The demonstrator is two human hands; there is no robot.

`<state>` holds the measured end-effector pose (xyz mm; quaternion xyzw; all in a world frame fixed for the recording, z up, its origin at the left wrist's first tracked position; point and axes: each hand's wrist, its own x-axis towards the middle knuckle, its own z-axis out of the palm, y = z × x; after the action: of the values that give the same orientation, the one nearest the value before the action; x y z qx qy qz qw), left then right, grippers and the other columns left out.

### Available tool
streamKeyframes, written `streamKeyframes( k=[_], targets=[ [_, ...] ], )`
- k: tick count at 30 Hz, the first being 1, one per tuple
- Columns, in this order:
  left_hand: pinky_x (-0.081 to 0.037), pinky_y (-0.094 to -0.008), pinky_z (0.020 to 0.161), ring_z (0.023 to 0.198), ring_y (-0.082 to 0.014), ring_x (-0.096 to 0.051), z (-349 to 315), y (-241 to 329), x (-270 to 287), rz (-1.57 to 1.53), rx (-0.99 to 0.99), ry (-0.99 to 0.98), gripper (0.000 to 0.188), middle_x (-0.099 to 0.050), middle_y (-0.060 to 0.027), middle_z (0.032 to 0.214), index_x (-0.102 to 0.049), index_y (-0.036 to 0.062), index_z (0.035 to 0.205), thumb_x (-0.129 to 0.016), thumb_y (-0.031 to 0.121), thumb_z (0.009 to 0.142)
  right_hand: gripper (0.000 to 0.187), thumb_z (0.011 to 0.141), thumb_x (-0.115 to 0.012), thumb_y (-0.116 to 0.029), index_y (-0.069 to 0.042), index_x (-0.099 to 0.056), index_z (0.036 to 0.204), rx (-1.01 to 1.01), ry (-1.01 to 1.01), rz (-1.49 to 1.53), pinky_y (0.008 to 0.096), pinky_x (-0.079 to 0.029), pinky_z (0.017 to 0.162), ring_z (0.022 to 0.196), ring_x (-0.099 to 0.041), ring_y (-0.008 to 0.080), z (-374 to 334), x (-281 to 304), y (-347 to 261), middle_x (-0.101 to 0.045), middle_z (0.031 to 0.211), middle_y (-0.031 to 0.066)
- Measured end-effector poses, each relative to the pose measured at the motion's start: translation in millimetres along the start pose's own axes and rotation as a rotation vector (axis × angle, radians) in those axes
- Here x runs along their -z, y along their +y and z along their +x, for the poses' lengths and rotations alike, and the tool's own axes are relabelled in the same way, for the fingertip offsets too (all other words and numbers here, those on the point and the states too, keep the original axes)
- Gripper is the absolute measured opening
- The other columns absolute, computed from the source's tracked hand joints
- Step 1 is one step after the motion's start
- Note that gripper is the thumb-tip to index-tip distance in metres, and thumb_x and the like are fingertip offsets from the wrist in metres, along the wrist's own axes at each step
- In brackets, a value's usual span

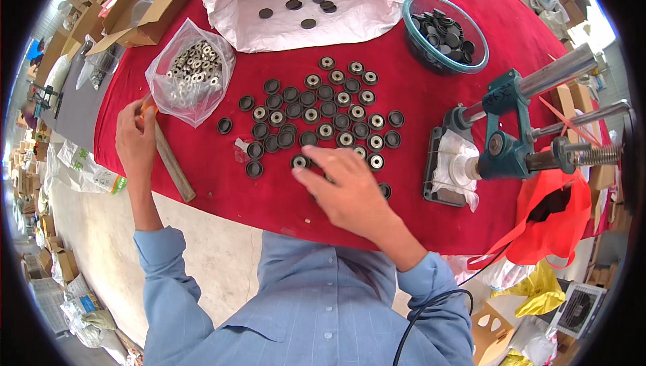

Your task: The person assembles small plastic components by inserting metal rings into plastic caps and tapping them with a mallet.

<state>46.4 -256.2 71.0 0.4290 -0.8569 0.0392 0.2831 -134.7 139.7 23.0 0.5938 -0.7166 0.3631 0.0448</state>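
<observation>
My left hand (136, 138) is at the table's left side, its fingers closed round the upper end of a wooden-handled tool (173, 164). Something orange shows between those fingers; the tool's head is mostly hidden. Over the near middle of the table, my right hand (353, 194) has its fingers apart. Its thumb and forefinger tips are beside a round black cap with a metal ring (300, 162); whether they touch it I cannot tell. Several black caps (274, 101) lie spread beyond, some with a metal ring inside, others without.
A clear bag of metal rings (198, 70) stands behind my left hand. At the back lies a white sack (289, 26) with black discs. A teal-rimmed bowl (481, 46) of black discs is at right, near a green hand press (505, 123). A red bag (558, 218) hangs at the right edge.
</observation>
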Motion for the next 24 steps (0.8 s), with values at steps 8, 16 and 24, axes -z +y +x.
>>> streamKeyframes(
  k=[8, 16, 24],
  targets=[
    [-0.060, -0.0513, 0.094, 0.114, -0.0445, -0.073, 61, 150, -44, -0.406, -0.604, -0.214, 0.032, -0.075, -0.0244, 0.126, -0.075, 0.0016, 0.133, -0.067, 0.012, 0.104, 0.043, 0.082, -0.071, 0.006, -0.003, -0.079, 0.124, -0.200, 0.297, -0.063, 0.0481, -0.056, 0.099, 0.112, -0.072, 0.0365, -4, 39, 61, -0.073, 0.131, 0.0172],
    [-0.059, -0.0538, 0.093, 0.097, -0.0482, -0.077, 115, 254, -73, -0.329, -0.369, -0.400, 0.036, -0.080, -0.0256, 0.098, -0.074, -0.0005, 0.132, -0.067, 0.018, 0.102, 0.044, 0.080, -0.071, 0.010, -0.001, -0.078, 0.121, -0.396, 0.360, 0.029, 0.0446, -0.060, 0.090, 0.106, -0.072, 0.0342, -24, 35, 70, -0.073, 0.127, 0.0175],
    [-0.060, -0.0524, 0.096, 0.106, -0.0452, -0.076, 151, 208, -221, -0.084, -0.522, -0.169, 0.028, -0.077, -0.0251, 0.113, -0.079, 0.0035, 0.123, -0.068, 0.013, 0.099, 0.044, 0.079, -0.073, 0.012, -0.002, -0.079, 0.120, -0.371, 0.369, 0.096, 0.0425, -0.062, 0.085, 0.102, -0.073, 0.0326, -21, 33, 71, -0.072, 0.128, 0.0171]
  ],
)
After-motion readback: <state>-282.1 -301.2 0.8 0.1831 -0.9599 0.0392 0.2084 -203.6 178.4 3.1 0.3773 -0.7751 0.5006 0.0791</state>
